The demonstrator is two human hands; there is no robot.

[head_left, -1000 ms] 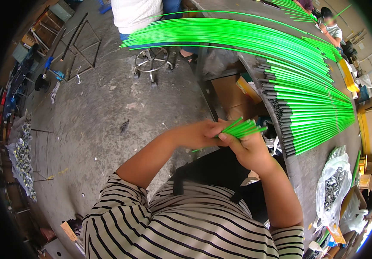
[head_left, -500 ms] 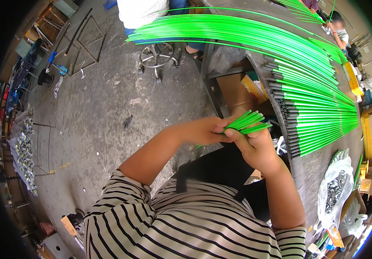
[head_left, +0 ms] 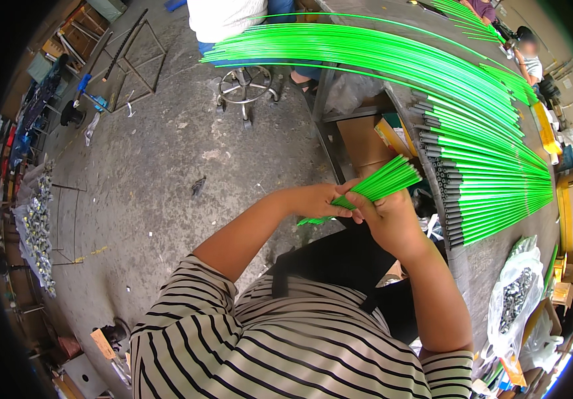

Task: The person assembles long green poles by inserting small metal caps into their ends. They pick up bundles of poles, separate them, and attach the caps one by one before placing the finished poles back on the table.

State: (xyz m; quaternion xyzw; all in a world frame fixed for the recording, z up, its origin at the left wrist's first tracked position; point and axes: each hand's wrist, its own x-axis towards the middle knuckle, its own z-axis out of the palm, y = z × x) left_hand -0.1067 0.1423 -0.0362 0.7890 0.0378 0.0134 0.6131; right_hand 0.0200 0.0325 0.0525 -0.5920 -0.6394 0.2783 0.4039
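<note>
Both my hands are closed round one bundle of thin bright green rods [head_left: 387, 181] in front of my body. My left hand [head_left: 330, 199] grips it from the left, and my right hand [head_left: 383, 216] wraps it with the thumb laid across the rods. The upper ends fan slightly to the upper right, while the lower ends show below my left hand. To the right, on the table, lies a fan of green rods with black sleeves [head_left: 492, 179] on their near ends. Behind it a long sheaf of bare green rods [head_left: 366, 50] overhangs the table's far left end.
A clear plastic bag of small metal parts [head_left: 518, 292] sits on the grey table [head_left: 472, 266]. Under the table are cardboard boxes [head_left: 363, 141]. A person in white [head_left: 227, 20] sits on a wheeled stool [head_left: 245, 90]; another person [head_left: 531, 63] is at the far right.
The bundle's upper ends have drawn together and point further to the upper right, with more of their length showing. The lower ends have come into view below my left hand.
</note>
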